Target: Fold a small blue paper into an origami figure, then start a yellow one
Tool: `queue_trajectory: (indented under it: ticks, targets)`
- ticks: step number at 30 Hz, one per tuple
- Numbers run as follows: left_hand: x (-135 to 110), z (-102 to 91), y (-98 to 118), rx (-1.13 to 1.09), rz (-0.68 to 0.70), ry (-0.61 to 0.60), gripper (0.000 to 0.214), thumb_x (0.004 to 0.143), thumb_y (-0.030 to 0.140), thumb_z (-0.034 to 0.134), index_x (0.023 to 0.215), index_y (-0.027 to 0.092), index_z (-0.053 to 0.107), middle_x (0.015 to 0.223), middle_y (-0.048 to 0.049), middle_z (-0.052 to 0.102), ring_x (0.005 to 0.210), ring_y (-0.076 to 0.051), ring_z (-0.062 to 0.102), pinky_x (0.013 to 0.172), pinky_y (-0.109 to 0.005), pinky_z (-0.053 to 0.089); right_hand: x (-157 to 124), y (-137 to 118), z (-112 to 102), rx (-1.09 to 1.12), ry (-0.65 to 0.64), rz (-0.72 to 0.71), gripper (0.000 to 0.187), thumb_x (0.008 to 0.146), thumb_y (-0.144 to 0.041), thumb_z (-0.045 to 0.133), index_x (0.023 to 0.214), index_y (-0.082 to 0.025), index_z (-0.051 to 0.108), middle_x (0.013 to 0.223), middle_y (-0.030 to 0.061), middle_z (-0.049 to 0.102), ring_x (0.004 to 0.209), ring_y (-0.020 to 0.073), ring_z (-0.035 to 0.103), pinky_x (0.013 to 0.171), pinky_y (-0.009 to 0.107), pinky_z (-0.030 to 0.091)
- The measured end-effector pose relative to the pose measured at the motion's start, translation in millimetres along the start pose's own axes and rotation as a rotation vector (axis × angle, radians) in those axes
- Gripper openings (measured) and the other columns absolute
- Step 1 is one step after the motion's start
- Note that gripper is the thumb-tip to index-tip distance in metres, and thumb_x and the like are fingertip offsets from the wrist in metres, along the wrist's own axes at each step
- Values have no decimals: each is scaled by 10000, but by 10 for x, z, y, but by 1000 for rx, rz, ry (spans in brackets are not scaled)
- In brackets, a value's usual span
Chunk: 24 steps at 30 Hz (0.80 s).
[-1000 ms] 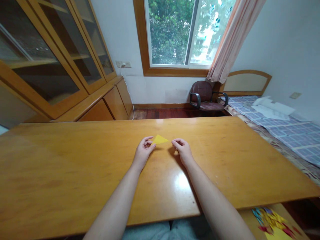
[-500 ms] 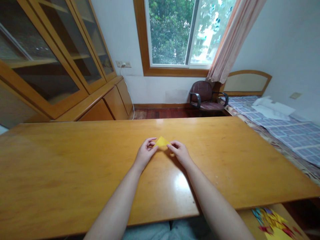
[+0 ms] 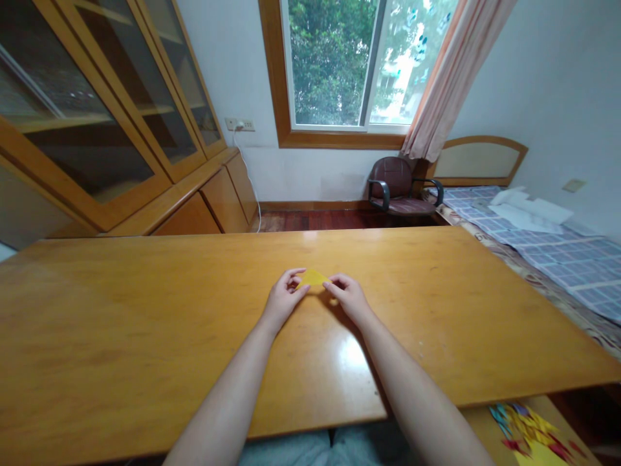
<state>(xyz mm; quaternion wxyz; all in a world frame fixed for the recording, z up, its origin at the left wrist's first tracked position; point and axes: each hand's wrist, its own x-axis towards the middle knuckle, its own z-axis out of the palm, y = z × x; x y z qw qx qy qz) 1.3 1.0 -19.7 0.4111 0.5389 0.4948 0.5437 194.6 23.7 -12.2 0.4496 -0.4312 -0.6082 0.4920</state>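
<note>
A small piece of yellow paper (image 3: 313,277), folded to a triangle with its point facing away from me, is stretched between my hands just over the table. My left hand (image 3: 285,292) pinches its left corner between thumb and fingers. At the right corner, my right hand (image 3: 348,294) grips the paper the same way. The fingertips under the paper are partly hidden.
The wooden table (image 3: 160,323) spreads wide around my hands. At the lower right, a lower surface bears colourful folded paper pieces (image 3: 531,427). Beyond are a chair (image 3: 395,184), a bed (image 3: 543,239) and a glass-door cabinet (image 3: 160,175).
The yellow paper's top point has tipped lower, so the triangle looks flatter. Both hands have barely shifted and keep their grip.
</note>
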Motion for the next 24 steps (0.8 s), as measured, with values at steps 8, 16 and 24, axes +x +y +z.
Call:
queue_trajectory:
  ticks: [8, 16, 24]
  targets:
    - [5, 2, 76, -19, -22, 44, 516, 722, 348, 720, 1179, 177, 553, 743, 36, 595, 720, -130, 598, 757, -261, 483, 22, 30, -10, 98, 76, 54, 338, 719, -497, 699, 741, -162, 660, 666, 1, 607, 613, 136, 517, 544, 230, 400]
    - [22, -60, 60, -137, -32, 156, 502, 715, 316, 733, 1161, 181, 547, 741, 39, 592, 706, -125, 590, 706, -242, 470, 50, 38, -41, 174, 149, 46, 306, 716, -474, 694, 698, -175, 633, 616, -19, 559, 580, 124, 477, 562, 241, 371]
    - [18, -55, 55, -201, -39, 198, 412, 742, 324, 730, 1091, 173, 572, 816, 24, 597, 712, -102, 577, 720, -232, 457, 31, -11, -40, 203, 104, 69, 296, 703, -448, 723, 705, -163, 644, 626, -21, 551, 584, 118, 464, 573, 241, 351]
